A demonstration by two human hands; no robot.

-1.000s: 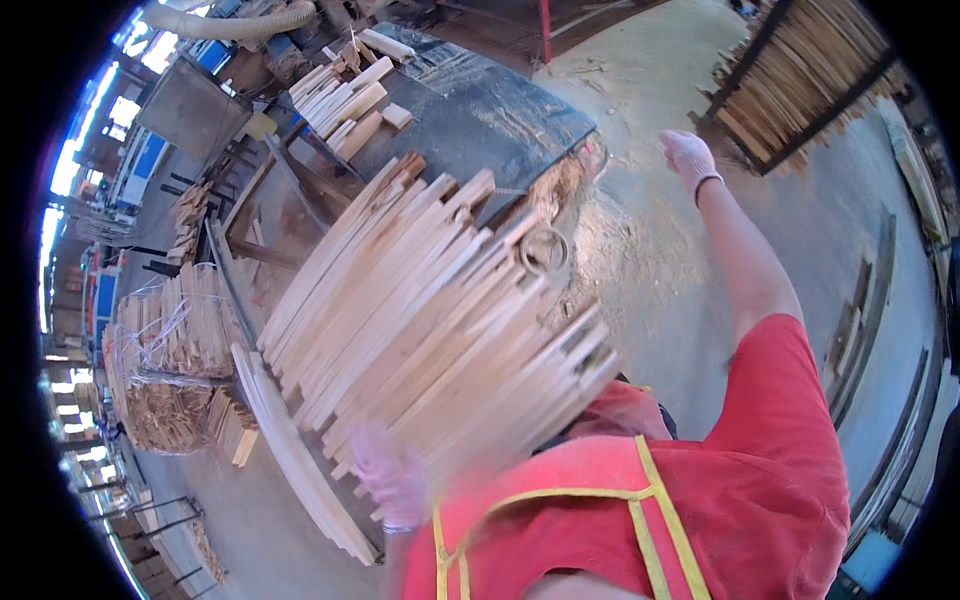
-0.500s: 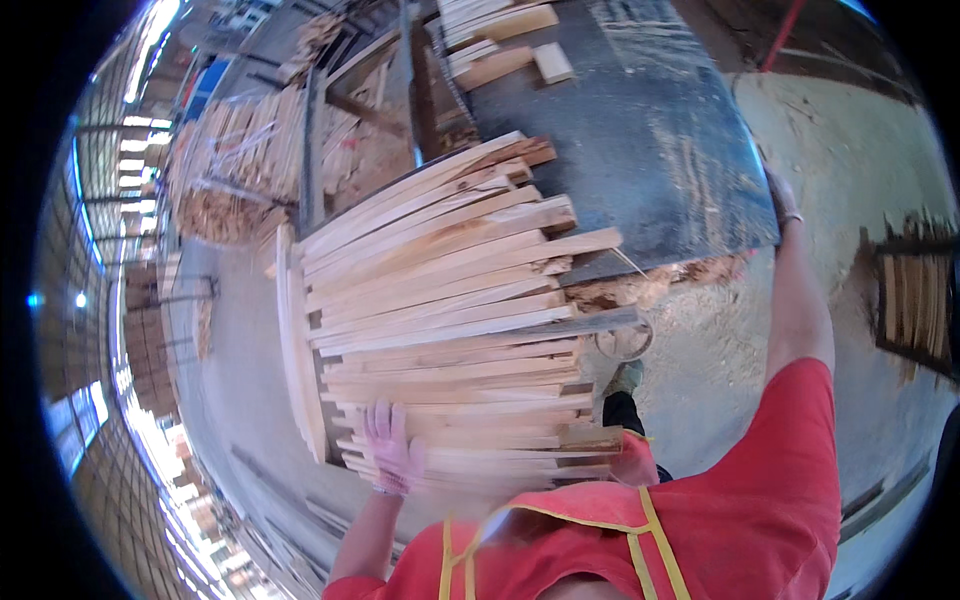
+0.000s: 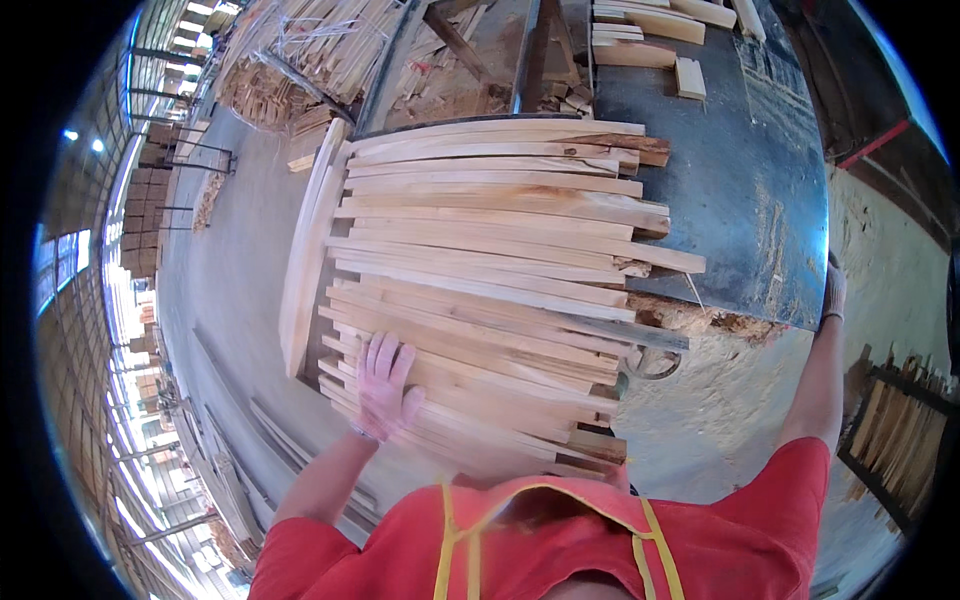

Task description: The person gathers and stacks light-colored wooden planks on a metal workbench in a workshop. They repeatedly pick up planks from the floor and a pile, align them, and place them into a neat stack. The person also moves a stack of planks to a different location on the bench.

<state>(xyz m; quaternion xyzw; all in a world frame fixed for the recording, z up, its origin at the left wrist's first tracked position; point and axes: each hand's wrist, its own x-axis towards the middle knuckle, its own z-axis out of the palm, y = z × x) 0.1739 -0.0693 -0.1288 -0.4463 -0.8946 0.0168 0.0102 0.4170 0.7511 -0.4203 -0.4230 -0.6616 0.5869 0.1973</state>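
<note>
My left hand (image 3: 383, 388), in a pale pinkish glove, lies on the left part of a row of wooden strips (image 3: 490, 222), its fingers stretched out and the thumb apart. The strips lie side by side, their right ends uneven. Nearest to me they slant and blur. Far to the right, my right hand (image 3: 835, 290), in a whitish glove, is at the right edge of the dark blue-grey metal tabletop (image 3: 720, 190). Its fingers are mostly hidden, so I cannot tell whether it grips the edge.
Long pale boards (image 3: 312, 255) stand along the strips' left ends. Short wood blocks (image 3: 690, 78) lie at the tabletop's far side. Behind is a metal frame (image 3: 522, 60) with wood scraps. A rack of strips (image 3: 895, 440) stands at right, a bundled stack (image 3: 300, 60) far left.
The view has turned, so the strips and tabletop appear farther right. The near strips now slant more under my left hand, which stays spread on them. My right hand remains at the tabletop edge.
</note>
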